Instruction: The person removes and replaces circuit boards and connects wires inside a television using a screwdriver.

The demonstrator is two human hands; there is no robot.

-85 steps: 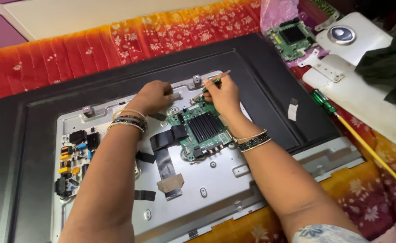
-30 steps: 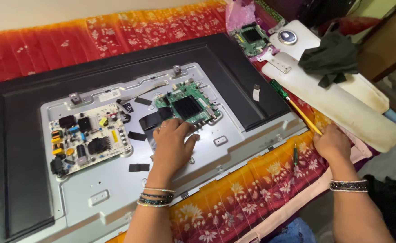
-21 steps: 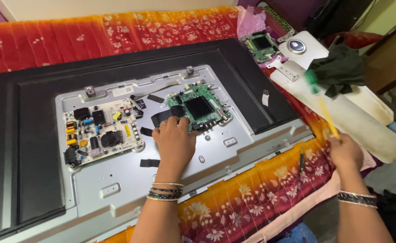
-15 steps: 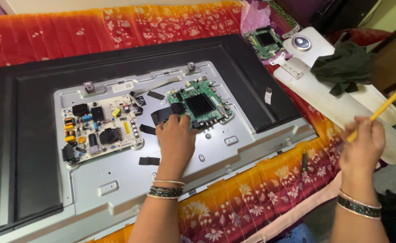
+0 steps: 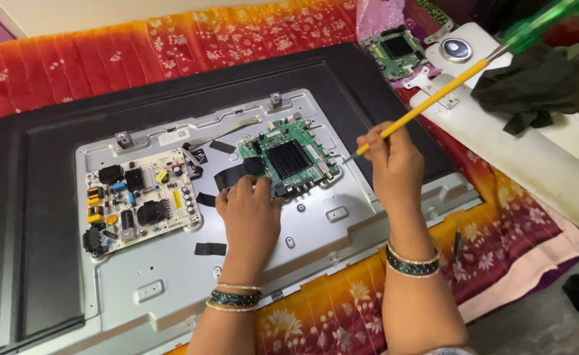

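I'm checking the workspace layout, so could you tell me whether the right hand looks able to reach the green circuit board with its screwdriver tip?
Probably yes. The right hand holds the yellow screwdriver just beside the green circuit board, with nothing between; the left hand rests on the board's near edge.

Setting: red-and-orange floral cloth (image 5: 191,39) spread as the work surface, pink edging (image 5: 526,279) at its right side, grey floor (image 5: 539,325) beyond, pale wall (image 5: 105,13) along the top, even light.

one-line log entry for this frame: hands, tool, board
left hand: on green circuit board edge | right hand: holds yellow screwdriver, tip near board | metal back panel: open, face up
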